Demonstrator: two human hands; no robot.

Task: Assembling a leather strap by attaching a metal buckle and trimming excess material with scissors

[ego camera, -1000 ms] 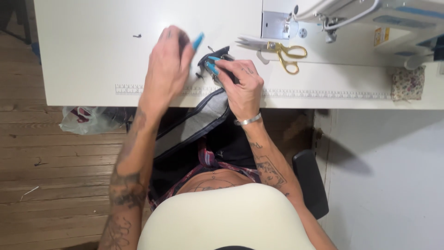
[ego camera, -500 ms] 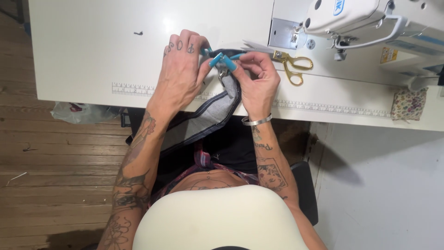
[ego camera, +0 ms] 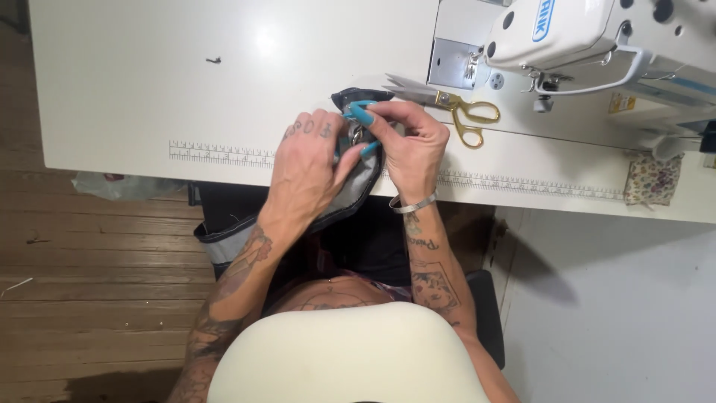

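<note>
A: Where's the dark grey fabric piece?

B: I see it mid-frame, at the white counter edge. My left hand and right hand both pinch it; gold-handled scissors lie just right.

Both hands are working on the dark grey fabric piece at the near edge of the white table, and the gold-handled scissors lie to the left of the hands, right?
Not quite. In the head view the gold-handled scissors lie to the right of the hands, beside the white sewing machine. The rest holds: the left hand and right hand both work on the dark grey fabric piece at the near edge of the white table.
</note>
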